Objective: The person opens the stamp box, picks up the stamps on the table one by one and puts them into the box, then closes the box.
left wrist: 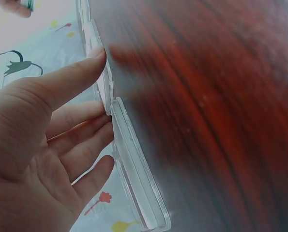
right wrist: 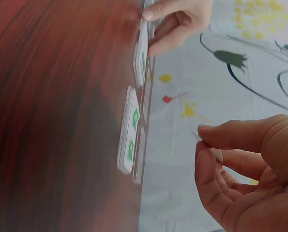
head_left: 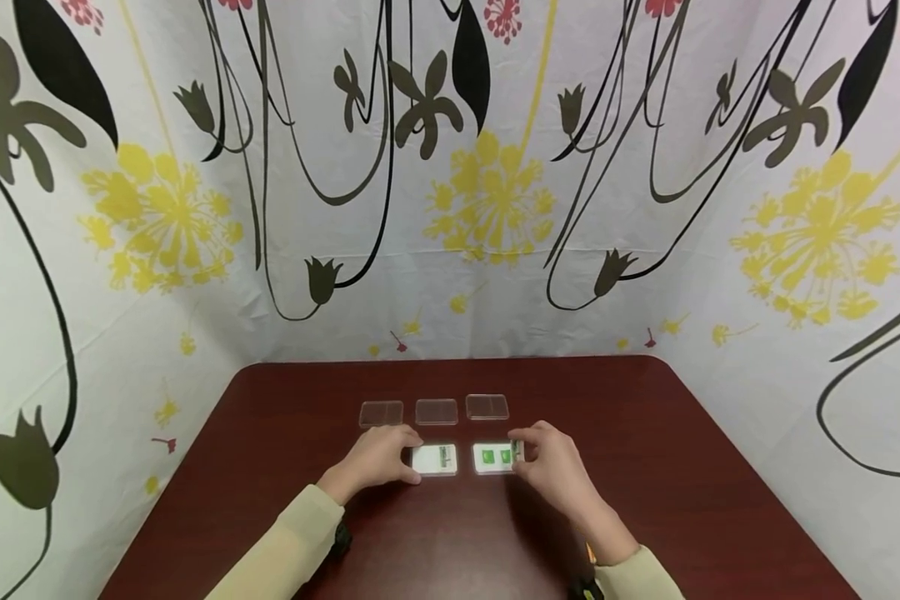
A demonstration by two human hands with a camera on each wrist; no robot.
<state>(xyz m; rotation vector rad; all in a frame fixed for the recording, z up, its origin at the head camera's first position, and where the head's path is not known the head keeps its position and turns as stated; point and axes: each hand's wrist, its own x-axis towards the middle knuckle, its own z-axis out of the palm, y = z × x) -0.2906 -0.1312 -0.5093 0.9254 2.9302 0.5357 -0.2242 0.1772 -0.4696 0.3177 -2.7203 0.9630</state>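
Note:
My left hand point(head_left: 381, 457) holds a flat white case point(head_left: 429, 460) by its near and far edges, thumb in front and fingers behind. A small dark-green print shows on the right part of this case. To the right lies a second white case point(head_left: 486, 458) with two green squares on it. My right hand point(head_left: 557, 467) is over its right end in the head view. In the right wrist view, the right thumb and forefinger pinch a small thin clear piece point(right wrist: 196, 136), raised above the case; most of it is hidden by the fingers.
Behind the white cases, a row of three clear plastic cases lies on the dark red-brown table point(head_left: 450, 533): left point(head_left: 381, 413), middle point(head_left: 437, 412) and right point(head_left: 487, 407). A flower-printed cloth point(head_left: 435, 325) hangs around the table's back and sides.

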